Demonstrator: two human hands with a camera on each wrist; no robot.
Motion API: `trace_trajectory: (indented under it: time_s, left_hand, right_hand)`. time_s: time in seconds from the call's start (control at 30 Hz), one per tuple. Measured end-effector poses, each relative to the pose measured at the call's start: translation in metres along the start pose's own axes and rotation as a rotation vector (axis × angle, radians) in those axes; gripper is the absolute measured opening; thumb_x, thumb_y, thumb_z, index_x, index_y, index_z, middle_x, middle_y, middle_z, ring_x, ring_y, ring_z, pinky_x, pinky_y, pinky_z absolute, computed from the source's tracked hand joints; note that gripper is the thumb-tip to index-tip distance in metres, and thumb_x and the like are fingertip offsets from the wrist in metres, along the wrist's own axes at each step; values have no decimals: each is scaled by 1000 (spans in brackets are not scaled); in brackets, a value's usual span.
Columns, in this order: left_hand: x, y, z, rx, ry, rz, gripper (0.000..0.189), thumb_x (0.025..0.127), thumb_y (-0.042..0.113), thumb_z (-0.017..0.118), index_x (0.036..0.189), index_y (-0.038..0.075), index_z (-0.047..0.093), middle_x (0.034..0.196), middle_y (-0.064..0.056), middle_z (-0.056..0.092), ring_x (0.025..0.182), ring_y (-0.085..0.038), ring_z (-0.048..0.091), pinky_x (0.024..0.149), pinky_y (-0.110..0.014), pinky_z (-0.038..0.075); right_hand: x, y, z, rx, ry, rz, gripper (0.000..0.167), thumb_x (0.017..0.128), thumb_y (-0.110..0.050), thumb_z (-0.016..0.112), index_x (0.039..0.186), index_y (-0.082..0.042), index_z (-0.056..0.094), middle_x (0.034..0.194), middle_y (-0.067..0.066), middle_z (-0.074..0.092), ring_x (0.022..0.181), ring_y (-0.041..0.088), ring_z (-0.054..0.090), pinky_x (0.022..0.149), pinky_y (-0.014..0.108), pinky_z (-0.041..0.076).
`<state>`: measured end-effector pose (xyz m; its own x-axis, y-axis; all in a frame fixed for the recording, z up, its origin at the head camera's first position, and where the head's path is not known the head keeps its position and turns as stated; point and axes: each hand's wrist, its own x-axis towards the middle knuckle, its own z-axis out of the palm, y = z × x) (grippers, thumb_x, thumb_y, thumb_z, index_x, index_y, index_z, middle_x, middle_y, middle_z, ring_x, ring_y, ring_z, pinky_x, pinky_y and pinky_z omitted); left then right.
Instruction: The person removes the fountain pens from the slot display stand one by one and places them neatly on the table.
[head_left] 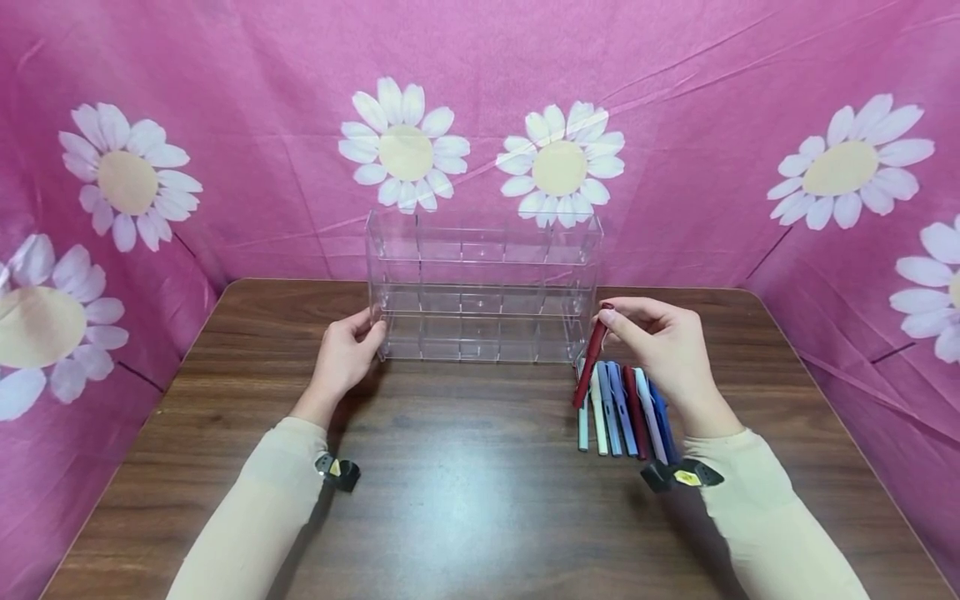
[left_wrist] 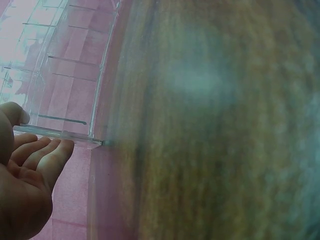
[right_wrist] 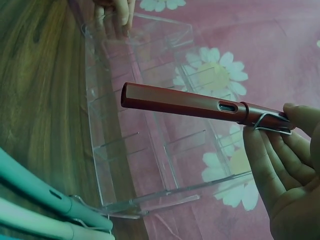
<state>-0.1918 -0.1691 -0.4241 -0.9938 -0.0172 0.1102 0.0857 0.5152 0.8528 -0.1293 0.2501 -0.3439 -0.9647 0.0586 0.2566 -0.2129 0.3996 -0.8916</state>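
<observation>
A clear plastic rack (head_left: pixel 480 315) with tiered, divided compartments stands toward the back of the table. My left hand (head_left: pixel 345 358) grips its left side panel; in the left wrist view the thumb and the fingers (left_wrist: pixel 57 155) lie on either side of that panel. By the rack's right front corner, my right hand (head_left: pixel 667 354) pinches a dark red pen (head_left: pixel 590 367) at its capped end. The right wrist view shows the red pen (right_wrist: pixel 175 100) with its wire clip and small barrel window, its far end pointing away from the fingertips.
A row of several pens (head_left: pixel 617 408) in green, white, blue and red lies on the wooden table (head_left: pixel 450 500), right of the rack and under the right hand. Behind the table hangs a pink cloth (head_left: pixel 480 50) with white daisies. Each wrist carries a black strap.
</observation>
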Motion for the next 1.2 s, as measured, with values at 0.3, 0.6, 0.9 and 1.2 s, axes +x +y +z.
trace_trajectory:
  time_s: [0.3, 0.6, 0.9, 1.2]
  left_hand:
    - [-2, 0, -3, -13, 5, 14, 41, 107, 14, 60, 146, 0, 65, 128, -22, 76, 87, 8, 63, 79, -4, 48]
    - [-1, -1, -1, -36, 8, 6, 42, 107, 13, 60, 146, -1, 65, 127, -23, 75, 84, 11, 61, 77, -4, 49]
    - [0, 0, 1, -32, 5, 4, 42, 107, 12, 59, 147, 1, 64, 129, -23, 75, 85, 10, 61, 77, -4, 49]
    - [0, 0, 1, -22, 4, -10, 43, 107, 13, 60, 148, 1, 64, 131, -21, 74, 92, 3, 67, 77, -3, 49]
  right_hand:
    - [-3, 7, -4, 78, -28, -11, 17, 100, -12, 77, 115, -6, 80, 91, -17, 82, 75, 6, 77, 72, 21, 65]
    - [-4, 9, -9, -5, -18, -8, 24, 102, -17, 76, 119, 0, 79, 88, -22, 79, 74, 2, 74, 71, 20, 64]
    - [-8, 20, -16, -36, -8, -8, 26, 103, -14, 74, 121, 6, 77, 87, -24, 79, 73, 3, 74, 70, 18, 63]
    - [-13, 27, -25, -82, -19, -1, 25, 105, -15, 71, 121, 5, 77, 87, -27, 77, 73, -2, 74, 69, 17, 62]
